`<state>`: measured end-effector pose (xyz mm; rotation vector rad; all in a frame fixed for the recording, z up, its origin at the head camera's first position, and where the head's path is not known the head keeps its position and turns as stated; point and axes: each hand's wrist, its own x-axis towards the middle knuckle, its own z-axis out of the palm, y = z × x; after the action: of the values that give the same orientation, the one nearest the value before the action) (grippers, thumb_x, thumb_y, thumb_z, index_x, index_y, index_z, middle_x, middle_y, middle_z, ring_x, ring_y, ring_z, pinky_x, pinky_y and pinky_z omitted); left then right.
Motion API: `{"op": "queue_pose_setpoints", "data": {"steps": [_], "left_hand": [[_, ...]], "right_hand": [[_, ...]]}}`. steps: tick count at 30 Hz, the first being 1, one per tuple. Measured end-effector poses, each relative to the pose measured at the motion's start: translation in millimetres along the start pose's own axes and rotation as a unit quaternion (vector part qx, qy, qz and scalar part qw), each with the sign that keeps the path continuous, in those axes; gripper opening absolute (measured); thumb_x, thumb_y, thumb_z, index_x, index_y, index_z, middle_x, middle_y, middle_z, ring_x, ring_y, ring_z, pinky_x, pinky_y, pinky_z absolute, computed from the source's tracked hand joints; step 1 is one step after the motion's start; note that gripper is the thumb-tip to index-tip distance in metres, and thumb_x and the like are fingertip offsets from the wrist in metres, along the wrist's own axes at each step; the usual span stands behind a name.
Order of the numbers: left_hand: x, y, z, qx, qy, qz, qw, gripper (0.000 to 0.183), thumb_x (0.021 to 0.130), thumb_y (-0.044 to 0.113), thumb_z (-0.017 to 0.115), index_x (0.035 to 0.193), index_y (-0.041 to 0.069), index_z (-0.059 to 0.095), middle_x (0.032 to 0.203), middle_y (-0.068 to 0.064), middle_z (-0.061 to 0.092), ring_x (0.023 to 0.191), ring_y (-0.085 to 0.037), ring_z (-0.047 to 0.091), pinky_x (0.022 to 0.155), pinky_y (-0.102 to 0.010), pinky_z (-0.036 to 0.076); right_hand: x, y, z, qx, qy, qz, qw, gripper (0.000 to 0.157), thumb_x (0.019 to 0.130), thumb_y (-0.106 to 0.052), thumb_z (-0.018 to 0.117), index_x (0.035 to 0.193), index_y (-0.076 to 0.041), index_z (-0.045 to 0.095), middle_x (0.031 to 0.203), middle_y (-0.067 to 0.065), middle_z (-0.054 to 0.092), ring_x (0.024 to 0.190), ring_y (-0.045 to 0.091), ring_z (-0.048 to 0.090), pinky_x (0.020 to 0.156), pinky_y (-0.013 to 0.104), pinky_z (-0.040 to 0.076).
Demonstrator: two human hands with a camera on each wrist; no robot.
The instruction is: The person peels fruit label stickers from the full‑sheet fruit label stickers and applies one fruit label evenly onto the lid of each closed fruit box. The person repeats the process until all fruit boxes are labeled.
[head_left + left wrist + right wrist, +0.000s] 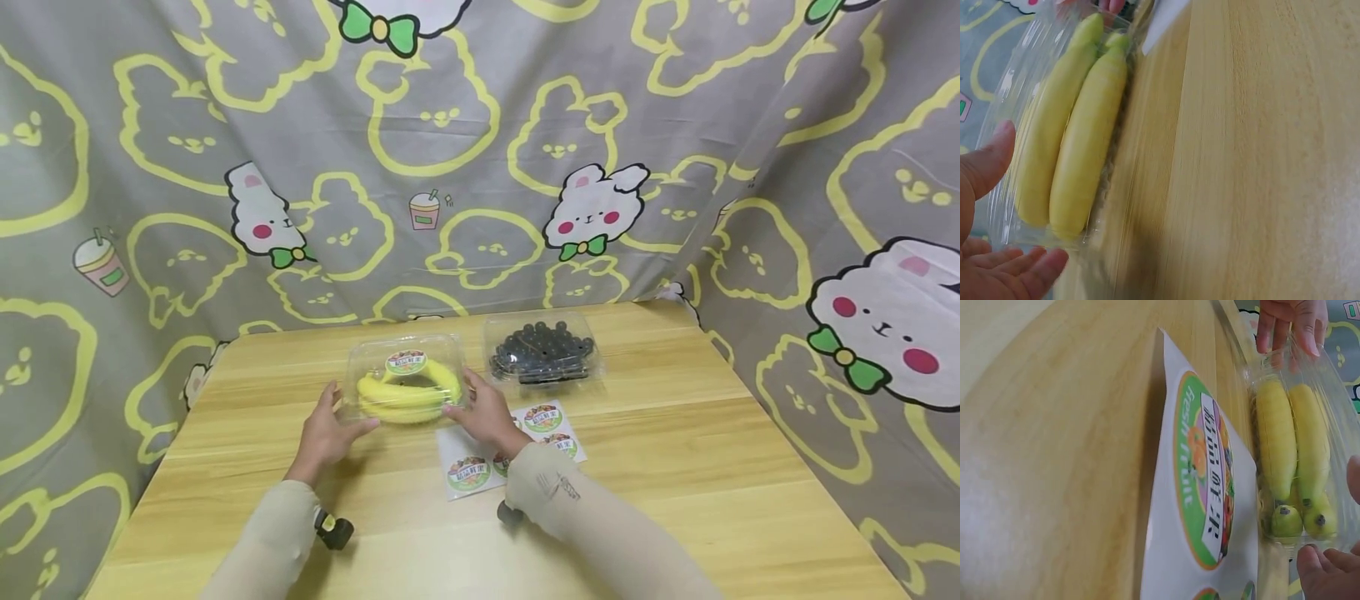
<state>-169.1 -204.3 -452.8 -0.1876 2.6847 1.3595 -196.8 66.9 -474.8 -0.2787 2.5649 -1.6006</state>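
A clear plastic clamshell box [365, 348] with yellow bananas [401, 402] inside stands on the table, its lid down. On top of the lid is a round fruit sticker [406, 362]. My left hand [327, 435] is at the box's left end, thumb spread from the fingers; in the left wrist view its fingers [1044, 274] look fairly straight beside the plastic. At the right end is my right hand [486, 414], thumb by the front corner and fingers along the side. Neither hand visibly curls round the box.
A sheet of round fruit stickers [459, 492] lies partly under the right forearm, one edge lifted in the right wrist view. Behind it stands a second clear box [592, 325] of dark grapes [543, 350]. A patterned curtain [480, 150] surrounds the wooden table [712, 467].
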Motion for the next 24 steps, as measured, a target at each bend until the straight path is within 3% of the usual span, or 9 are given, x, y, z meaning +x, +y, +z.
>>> {"op": "queue_pose_setpoints", "data": {"steps": [8, 16, 24], "left_hand": [[5.0, 0.3, -1.5, 0.008, 0.016, -0.006, 0.9998, 0.1, 0.083, 0.033, 0.078, 0.152, -0.001, 0.014, 0.149, -0.033, 0.027, 0.13, -0.047, 0.038, 0.104, -0.055, 0.035], [13.1, -0.7, -8.9, 0.016, 0.027, 0.005, 0.9995, 0.101, 0.083, 0.036, 0.077, 0.152, -0.002, 0.013, 0.152, -0.028, 0.025, 0.131, -0.046, 0.038, 0.105, -0.055, 0.034], [23.2, 4.6, -15.0, -0.008, 0.023, 0.0, 0.9997, 0.1, 0.085, 0.032, 0.076, 0.153, 0.0, 0.01, 0.155, -0.026, 0.017, 0.134, -0.045, 0.034, 0.105, -0.054, 0.034]], "right_hand": [[5, -5, 5.3, 0.026, 0.015, 0.009, 1.0, 0.079, 0.087, -0.023, 0.074, 0.15, -0.007, 0.031, 0.148, 0.017, 0.04, 0.126, 0.038, 0.048, 0.098, 0.043, 0.046], [21, -10, 13.2, -0.001, 0.033, 0.016, 0.999, 0.076, 0.086, -0.026, 0.075, 0.148, -0.008, 0.034, 0.144, 0.02, 0.044, 0.124, 0.037, 0.05, 0.099, 0.044, 0.045], [35, -12, 16.5, 0.017, 0.032, 0.021, 0.999, 0.071, 0.088, -0.022, 0.073, 0.146, -0.007, 0.035, 0.145, 0.019, 0.043, 0.127, 0.036, 0.048, 0.102, 0.044, 0.042]]}}
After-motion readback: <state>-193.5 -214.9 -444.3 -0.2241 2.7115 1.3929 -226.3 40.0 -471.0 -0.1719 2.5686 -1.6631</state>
